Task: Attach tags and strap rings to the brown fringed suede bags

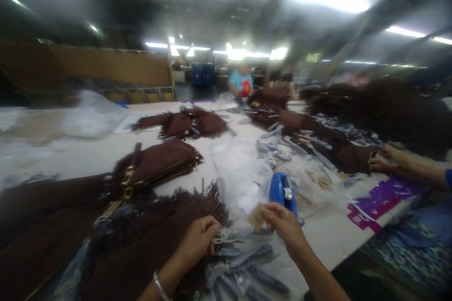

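Observation:
My right hand (282, 223) pinches a small tan paper tag (258, 217) in front of a blue tape dispenser (281, 193). My left hand (199, 240) is closed, fingertips together, beside the brown fringed bag (148, 240); what it holds is hard to make out, though a pale thin string (229, 235) shows by its fingers. Below both hands lie several grey wrapped straps (247, 268). A stack of brown bags (158, 162) with gold hardware sits farther left.
Clear plastic bags (240, 169) lie mid-table. More brown fringed bags (194, 122) rest behind, and a dark pile (395, 113) rises at right. A co-worker's hands (388, 160) hold a brown piece at right, near purple tape (388, 197). Another person (242, 82) stands at the far end.

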`<action>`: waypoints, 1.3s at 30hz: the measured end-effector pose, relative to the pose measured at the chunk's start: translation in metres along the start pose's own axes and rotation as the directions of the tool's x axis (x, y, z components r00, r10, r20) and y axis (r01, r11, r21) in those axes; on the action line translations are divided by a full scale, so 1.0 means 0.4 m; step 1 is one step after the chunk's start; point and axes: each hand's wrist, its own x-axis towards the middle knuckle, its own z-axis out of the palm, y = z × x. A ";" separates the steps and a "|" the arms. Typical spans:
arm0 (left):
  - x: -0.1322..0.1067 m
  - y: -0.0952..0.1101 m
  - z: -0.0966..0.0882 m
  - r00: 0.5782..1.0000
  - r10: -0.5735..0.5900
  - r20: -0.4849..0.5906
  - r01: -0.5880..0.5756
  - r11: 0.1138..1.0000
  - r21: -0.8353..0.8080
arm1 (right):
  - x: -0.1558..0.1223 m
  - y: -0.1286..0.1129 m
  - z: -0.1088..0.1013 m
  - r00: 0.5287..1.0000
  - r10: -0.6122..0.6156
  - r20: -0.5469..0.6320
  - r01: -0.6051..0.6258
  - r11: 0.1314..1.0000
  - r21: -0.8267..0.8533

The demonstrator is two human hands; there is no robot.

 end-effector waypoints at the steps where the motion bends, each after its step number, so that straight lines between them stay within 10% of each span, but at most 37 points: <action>1: -0.004 0.008 0.003 0.996 0.082 -0.045 -0.077 0.992 0.105 | -0.003 0.001 0.008 1.000 0.002 0.007 -0.002 1.000 -0.002; 4: -0.021 0.043 0.032 0.934 0.348 -0.075 -0.308 0.896 0.321 | -0.014 0.002 0.042 0.999 0.008 0.039 -0.008 1.000 -0.019; 8: -0.029 0.070 0.101 0.914 0.406 0.005 -0.375 0.838 0.397 | -0.032 -0.007 0.087 0.997 -0.012 0.076 0.022 0.991 -0.129; 14: -0.005 0.052 0.141 0.928 0.363 -0.084 -0.311 0.879 0.363 | -0.043 -0.008 0.100 0.996 -0.039 0.076 0.054 0.977 -0.207; 21: 0.043 0.005 0.114 0.996 0.003 -0.091 -0.016 0.989 -0.146 | -0.038 0.038 0.088 1.000 0.008 0.022 -0.007 0.999 -0.043; 39: 0.068 -0.055 -0.040 0.964 -0.183 -0.191 0.042 0.817 -0.575 | 0.102 -0.021 -0.195 0.936 -0.014 -0.352 0.086 0.978 0.188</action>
